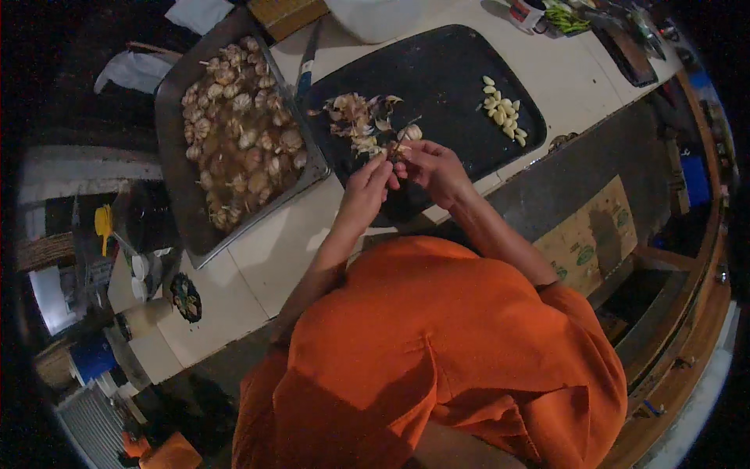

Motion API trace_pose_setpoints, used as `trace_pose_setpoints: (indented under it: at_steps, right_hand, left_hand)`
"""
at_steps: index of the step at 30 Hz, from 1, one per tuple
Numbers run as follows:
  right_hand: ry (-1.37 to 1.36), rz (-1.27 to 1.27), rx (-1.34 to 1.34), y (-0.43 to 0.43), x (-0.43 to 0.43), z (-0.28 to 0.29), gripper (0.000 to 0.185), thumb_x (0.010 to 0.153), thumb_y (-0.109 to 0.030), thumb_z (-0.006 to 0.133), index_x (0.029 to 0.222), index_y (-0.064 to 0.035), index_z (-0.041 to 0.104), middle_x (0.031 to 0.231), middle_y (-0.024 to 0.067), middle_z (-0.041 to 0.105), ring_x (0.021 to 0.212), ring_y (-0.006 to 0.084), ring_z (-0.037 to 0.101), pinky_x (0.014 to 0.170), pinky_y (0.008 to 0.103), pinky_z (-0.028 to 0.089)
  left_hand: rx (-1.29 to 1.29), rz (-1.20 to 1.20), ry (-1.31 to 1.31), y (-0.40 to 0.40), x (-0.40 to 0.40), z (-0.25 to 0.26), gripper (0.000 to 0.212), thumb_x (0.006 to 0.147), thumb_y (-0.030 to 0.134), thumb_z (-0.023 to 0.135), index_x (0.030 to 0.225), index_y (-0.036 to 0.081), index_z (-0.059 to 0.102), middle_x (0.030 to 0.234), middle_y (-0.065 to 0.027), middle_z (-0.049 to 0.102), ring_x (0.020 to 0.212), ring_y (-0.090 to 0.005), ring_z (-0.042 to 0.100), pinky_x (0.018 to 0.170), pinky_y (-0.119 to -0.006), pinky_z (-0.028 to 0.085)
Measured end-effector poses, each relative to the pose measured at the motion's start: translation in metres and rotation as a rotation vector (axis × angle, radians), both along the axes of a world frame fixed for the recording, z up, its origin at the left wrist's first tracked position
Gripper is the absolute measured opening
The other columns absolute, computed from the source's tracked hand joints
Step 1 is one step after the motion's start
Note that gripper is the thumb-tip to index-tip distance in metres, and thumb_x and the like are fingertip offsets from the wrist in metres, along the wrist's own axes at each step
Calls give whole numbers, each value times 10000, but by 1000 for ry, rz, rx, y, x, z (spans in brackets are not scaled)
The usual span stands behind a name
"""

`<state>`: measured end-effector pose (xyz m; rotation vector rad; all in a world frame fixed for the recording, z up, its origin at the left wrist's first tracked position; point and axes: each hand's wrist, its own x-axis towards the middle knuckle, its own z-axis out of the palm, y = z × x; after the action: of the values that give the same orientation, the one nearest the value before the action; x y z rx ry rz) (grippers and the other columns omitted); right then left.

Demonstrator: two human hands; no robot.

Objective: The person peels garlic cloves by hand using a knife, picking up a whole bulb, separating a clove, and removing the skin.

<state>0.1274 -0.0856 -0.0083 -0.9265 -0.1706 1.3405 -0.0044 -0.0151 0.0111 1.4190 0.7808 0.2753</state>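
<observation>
My left hand (pixel 368 183) and my right hand (pixel 436 170) meet over the near edge of a black tray (pixel 445 76). Pinched between their fingertips is a small piece of garlic (pixel 398 153), partly hidden by the fingers. A thin dark strip sticks up from it; I cannot tell whether it is stem or skin. Just beyond my right fingers sits a whole garlic bulb (pixel 412 132). Papery garlic skins (pixel 357 111) lie heaped on the tray's left side. Peeled garlic cloves (pixel 504 111) form a loose group at its right.
Left of the tray stands a deep metal pan (pixel 234 237) holding many garlic bulbs in brownish water. A knife (pixel 306 73) lies between pan and tray. A white container (pixel 375 17) is behind. Green vegetables (pixel 565 17) rest at the tiled counter's (pixel 263 269) far right.
</observation>
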Motion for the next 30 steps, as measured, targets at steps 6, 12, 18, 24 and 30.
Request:
trace_pose_setpoints:
  at_steps: [6, 12, 18, 24, 30]
  right_hand:
    - [-98, 30, 14, 0, 2, 1, 260, 746, -145, 571, 936, 19, 501, 790, 54, 547, 650, 121, 538, 586, 223, 448]
    - [-440, 75, 34, -2, 8, 13, 227, 751, -191, 570, 855, 9, 540, 712, 34, 543, 612, 97, 516, 549, 209, 418]
    - [-765, 112, 66, -1, 12, 20, 231, 765, -205, 544, 798, 23, 558, 626, 39, 539, 555, 93, 512, 514, 222, 415]
    - [-871, 114, 15, 0, 8, 21, 252, 767, -218, 535, 802, 30, 565, 622, 51, 547, 549, 93, 515, 513, 224, 418]
    - [-434, 141, -8, 2, 10, 20, 222, 755, -211, 558, 827, -1, 558, 692, 32, 547, 574, 97, 507, 531, 213, 413]
  left_hand:
    - [-31, 1, -61, -1, 1, 8, 369, 834, 179, 413, 1185, 70, 380, 691, 10, 485, 570, -35, 406, 464, -158, 330]
    - [-17, -23, -38, -1, -1, 17, 373, 834, 190, 414, 1200, 133, 376, 658, 12, 467, 546, -34, 384, 455, -153, 318]
    - [15, 3, -29, -1, 0, 18, 351, 828, 187, 429, 1175, 134, 411, 650, 10, 459, 519, -35, 361, 442, -151, 304]
    - [-40, 41, -108, 2, 0, 15, 340, 818, 189, 456, 1147, 103, 439, 656, 10, 457, 511, -36, 353, 439, -154, 299]
    - [-74, 58, -101, 3, -5, 17, 336, 818, 178, 461, 1140, 83, 443, 630, 16, 455, 509, -26, 356, 429, -148, 286]
